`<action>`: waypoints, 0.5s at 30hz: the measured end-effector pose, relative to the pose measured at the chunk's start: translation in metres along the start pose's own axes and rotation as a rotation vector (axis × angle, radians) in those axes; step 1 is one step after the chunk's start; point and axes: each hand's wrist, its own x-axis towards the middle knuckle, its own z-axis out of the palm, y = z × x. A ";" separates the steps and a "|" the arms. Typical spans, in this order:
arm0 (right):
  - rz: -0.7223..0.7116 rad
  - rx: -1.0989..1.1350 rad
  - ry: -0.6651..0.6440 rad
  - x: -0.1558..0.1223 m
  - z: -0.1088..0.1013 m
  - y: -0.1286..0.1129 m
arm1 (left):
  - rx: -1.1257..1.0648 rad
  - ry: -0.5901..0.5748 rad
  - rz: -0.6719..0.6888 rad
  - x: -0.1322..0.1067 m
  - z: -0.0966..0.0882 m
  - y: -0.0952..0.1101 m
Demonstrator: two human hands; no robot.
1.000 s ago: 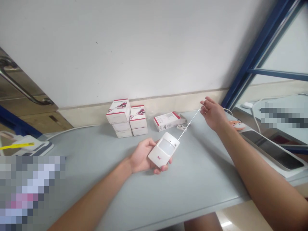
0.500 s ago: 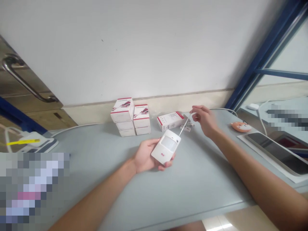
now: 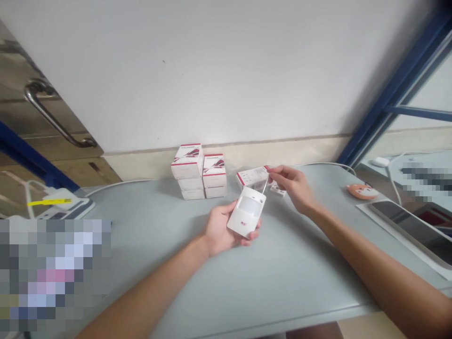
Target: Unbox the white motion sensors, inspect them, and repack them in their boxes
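Note:
My left hand (image 3: 221, 230) is closed around a white motion sensor (image 3: 252, 214), its pale window facing up and a small red mark below it. From the sensor's top right corner rises a thin metal antenna (image 3: 265, 183). The fingertips of my right hand (image 3: 291, 185) pinch the antenna's upper end. Behind the sensor, a white and red flat box (image 3: 251, 176) lies on the table (image 3: 282, 282). Some small white parts (image 3: 278, 189) rest under my right hand, partly hidden by it.
Several small white and red boxes (image 3: 190, 169) are stacked by the wall. A power strip (image 3: 67, 207) with a yellow tag stands at left. An orange-and-white object (image 3: 362, 191) and a phone-like dark slab (image 3: 409, 228) lie at right. Blurred-out items fill the lower left.
My right hand has come down and closer to the sensor, and less of the antenna now shows above it. My left hand still holds the sensor. The whole view has shifted slightly.

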 end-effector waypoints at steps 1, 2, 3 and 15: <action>-0.002 -0.001 -0.002 0.000 0.000 -0.002 | 0.007 -0.001 0.004 0.000 0.000 0.000; -0.001 -0.002 -0.011 -0.001 0.001 -0.003 | 0.016 -0.005 0.006 0.000 0.000 -0.001; -0.001 -0.004 -0.029 -0.001 0.002 -0.004 | 0.027 -0.014 0.006 0.000 -0.001 -0.001; 0.004 -0.150 -0.121 -0.004 0.007 0.006 | 0.150 0.118 0.119 -0.002 0.014 -0.011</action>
